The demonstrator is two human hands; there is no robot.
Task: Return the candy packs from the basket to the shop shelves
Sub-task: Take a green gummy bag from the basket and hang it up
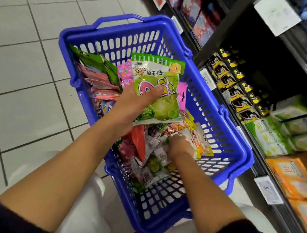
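Left fingers: I am curling my left hand (131, 103) round a small stack of green apple candy packs (157, 90), thumb pressing across the front of the top pack, the rest of my fingers hidden underneath.

Right fingers: I am reaching my right hand (179, 147) down among the loose packs, fingertips bent into the pile beside an orange-and-white candy pack (197, 139); I cannot tell whether they are closing on a pack or only sifting.

Held stack: I am holding it tilted just above the basket's contents, clear of the shelves and not yet moving toward them as far as the view shows.

Basket: I am working over a blue plastic basket (228, 127) standing on the tiled floor (24, 47) between my knees, its handles folded down along the rim.

Still inside: I am looking at many packs yet to go, green and pink ones (100, 77) standing along the far left wall, red, purple and green ones (145, 158) heaped in the middle; the near end of the basket floor is showing bare.

Shelves: I am kneeling or squatting just beside dark shop shelves (267, 52) to my right, holding black-and-yellow boxes (236, 86), pale green boxes (286, 129) and orange boxes (296, 179); no matching candy slot is visible here.

Progress: I am judging the job as somewhere in the middle, sorting like with like before shelving, with most of the load remaining.
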